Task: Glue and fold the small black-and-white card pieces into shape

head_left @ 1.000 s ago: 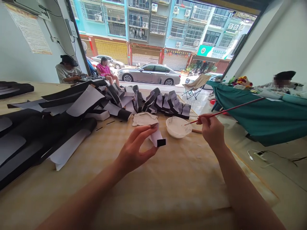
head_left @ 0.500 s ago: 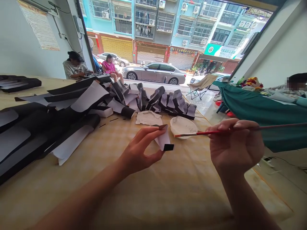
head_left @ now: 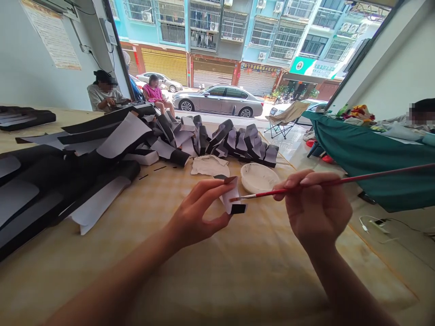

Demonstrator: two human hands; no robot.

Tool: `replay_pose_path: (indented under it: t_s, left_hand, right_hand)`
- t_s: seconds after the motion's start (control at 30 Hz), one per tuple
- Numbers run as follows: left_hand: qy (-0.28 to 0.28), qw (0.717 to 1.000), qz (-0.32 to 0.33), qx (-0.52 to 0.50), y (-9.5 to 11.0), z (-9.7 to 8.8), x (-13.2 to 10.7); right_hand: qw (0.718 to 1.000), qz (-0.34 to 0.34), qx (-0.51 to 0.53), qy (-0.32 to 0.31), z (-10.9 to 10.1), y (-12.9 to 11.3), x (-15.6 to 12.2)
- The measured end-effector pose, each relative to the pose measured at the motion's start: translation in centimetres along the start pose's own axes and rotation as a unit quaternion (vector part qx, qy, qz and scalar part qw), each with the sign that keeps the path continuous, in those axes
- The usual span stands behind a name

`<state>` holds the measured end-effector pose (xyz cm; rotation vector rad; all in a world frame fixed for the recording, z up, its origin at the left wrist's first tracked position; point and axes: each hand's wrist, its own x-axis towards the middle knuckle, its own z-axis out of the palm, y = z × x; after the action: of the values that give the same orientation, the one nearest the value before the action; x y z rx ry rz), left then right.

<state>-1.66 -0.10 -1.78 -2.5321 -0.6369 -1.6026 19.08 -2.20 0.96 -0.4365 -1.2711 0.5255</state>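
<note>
Above the counter (head_left: 217, 276), the left hand (head_left: 199, 213) pinches a white-backed black strip (head_left: 231, 195) between closed fingers, and the right hand (head_left: 316, 208) grips a red brush (head_left: 326, 184) in closed fingers, its tip just beside the strip. A white bowl (head_left: 256, 177) sits just beyond, near a crumpled white sheet (head_left: 210, 166).

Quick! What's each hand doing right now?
Left hand: closed, pinching a black-and-white strip.
Right hand: closed, holding a red paintbrush.
</note>
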Motion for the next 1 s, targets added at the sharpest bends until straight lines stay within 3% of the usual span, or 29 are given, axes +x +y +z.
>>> replay_pose_path:
  t_s: [0.23, 0.47, 0.7, 1.0]
  left_hand:
    - [-0.001, 1.0, -0.007, -0.002, 0.0, -0.1, 0.0]
    - [-0.006, 1.0, -0.007, -0.006, 0.1, -0.1, 0.0]
    - [-0.003, 1.0, -0.007, -0.002, 0.1, -0.2, 0.0]
    - [0.001, 1.0, -0.003, -0.002, 0.1, 0.0, 0.0]
  right_hand:
    - [0.999, -0.016, -0.006, 0.044, -0.8, -0.2, 0.6]
    - [0.999, 0.034, -0.001, 0.012, 0.1, -0.1, 0.0]
    - [0.999, 0.004, 0.005, 0.052, -1.0, -0.2, 0.7]
    - [1.0, 0.029, 0.007, 0.007, -0.1, -0.2, 0.0]
